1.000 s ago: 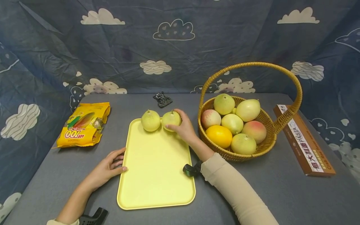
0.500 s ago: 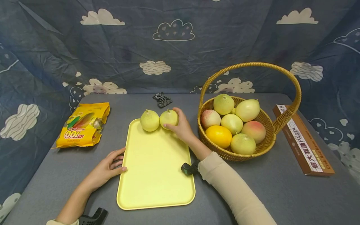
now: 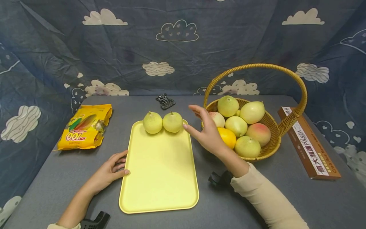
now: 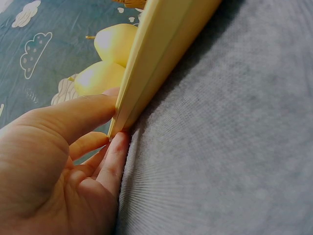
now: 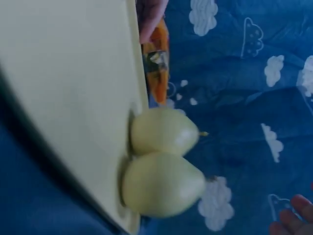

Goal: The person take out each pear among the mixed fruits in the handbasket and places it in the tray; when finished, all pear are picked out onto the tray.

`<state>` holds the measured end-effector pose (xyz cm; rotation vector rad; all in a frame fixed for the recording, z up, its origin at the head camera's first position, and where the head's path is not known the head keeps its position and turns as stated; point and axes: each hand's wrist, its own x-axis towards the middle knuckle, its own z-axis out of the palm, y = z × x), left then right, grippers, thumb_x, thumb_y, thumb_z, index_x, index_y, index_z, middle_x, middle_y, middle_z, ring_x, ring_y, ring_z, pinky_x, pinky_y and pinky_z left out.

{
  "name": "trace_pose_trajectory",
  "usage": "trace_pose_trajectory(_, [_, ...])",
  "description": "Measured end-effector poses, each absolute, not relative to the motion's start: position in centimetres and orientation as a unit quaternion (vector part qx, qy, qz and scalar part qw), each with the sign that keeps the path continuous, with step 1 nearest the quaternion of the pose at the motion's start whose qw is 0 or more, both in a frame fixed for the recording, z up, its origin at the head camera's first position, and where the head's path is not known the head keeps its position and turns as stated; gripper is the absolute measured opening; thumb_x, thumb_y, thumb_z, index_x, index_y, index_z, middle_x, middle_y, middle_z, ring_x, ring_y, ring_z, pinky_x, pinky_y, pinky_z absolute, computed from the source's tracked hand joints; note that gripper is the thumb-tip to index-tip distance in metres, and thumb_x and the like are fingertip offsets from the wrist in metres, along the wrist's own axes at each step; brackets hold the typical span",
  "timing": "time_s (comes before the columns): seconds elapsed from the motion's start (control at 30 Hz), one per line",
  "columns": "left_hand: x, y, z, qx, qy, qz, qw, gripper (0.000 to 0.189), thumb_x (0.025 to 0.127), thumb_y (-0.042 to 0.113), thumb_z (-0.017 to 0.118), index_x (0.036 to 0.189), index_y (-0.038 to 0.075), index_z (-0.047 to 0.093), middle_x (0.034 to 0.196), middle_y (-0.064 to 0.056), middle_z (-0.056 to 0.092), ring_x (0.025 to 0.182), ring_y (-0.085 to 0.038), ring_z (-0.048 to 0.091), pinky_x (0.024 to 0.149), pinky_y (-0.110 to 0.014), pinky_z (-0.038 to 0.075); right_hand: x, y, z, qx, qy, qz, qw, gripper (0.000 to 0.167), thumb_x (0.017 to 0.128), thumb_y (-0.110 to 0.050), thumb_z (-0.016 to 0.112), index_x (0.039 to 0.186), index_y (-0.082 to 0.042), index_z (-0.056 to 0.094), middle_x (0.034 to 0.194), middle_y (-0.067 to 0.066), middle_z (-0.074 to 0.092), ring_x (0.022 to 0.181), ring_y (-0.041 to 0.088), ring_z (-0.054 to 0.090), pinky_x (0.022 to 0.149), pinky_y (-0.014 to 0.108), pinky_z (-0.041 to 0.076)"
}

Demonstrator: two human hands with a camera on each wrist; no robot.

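Note:
Two pale green pomelos (image 3: 152, 122) (image 5: 164, 183) stand side by side at the far end of a yellow tray (image 3: 158, 171), stems up. My left hand (image 3: 110, 170) holds the tray's left rim, its thumb over the edge and fingers against the outer side, as the left wrist view shows. My right hand (image 3: 210, 132), fingers spread and holding nothing, hovers between the pomelos and a wicker basket (image 3: 278, 140). Its thumb tip overlaps the right pomelo's edge in the head view. Part of the basket's near left side is hidden behind that hand.
The basket holds several fruits, among them a yellow fruit (image 3: 227, 137) and a peach (image 3: 258, 134). A brown pasta box (image 3: 310, 144) lies right of it. At the left is a yellow snack bag (image 3: 85, 127). A small black mesh item (image 3: 165, 101) lies behind the tray.
My right hand has let go of the right pomelo, after sliding it slightly left against the other, and has moved right toward the basket. My left hand stays on the tray's rim.

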<state>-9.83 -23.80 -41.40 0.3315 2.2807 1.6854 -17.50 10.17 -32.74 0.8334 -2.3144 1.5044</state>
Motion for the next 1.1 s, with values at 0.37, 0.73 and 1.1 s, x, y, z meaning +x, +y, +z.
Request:
trace_pose_trajectory(0.37, [-9.8,-23.9,-41.4,0.113,0.792,0.584,0.139,0.074,0.082,0.015,0.066,0.140,0.000,0.024,0.130,-0.020,0.029,0.116,-0.033,0.034,0.088,-0.017,0.042,-16.9,17.5,-28.7,0.254,-0.830,0.465,0.176,0.071,0.069,0.001,0.076,0.130,-0.003,0.041,0.130,0.009,0.043,0.119,0.023,0.037,0.101,0.038,0.030])
trace_pose_trajectory(0.73, [-9.9,-24.0,-41.6,0.113,0.790,0.587,0.140,0.073,0.082,0.014,0.066,0.141,0.000,0.024,0.130,-0.020,0.028,0.116,-0.033,0.035,0.088,-0.018,0.042,-20.9,20.9,-26.7,0.210,-0.864,0.443,0.115,0.074,0.075,-0.011,0.074,0.136,-0.009,0.032,0.135,0.006,0.036,0.124,0.022,0.031,0.102,0.038,0.026])
trace_pose_trajectory(1.1, [-10.0,-23.9,-41.6,0.116,0.788,0.588,0.141,0.073,0.082,0.014,0.066,0.140,-0.001,0.024,0.131,-0.021,0.028,0.117,-0.034,0.034,0.088,-0.018,0.042,-24.3,22.3,-29.3,0.180,-0.872,0.453,0.054,0.074,0.079,-0.018,0.071,0.138,-0.008,0.028,0.138,0.012,0.030,0.126,0.030,0.025,0.104,0.046,0.020])
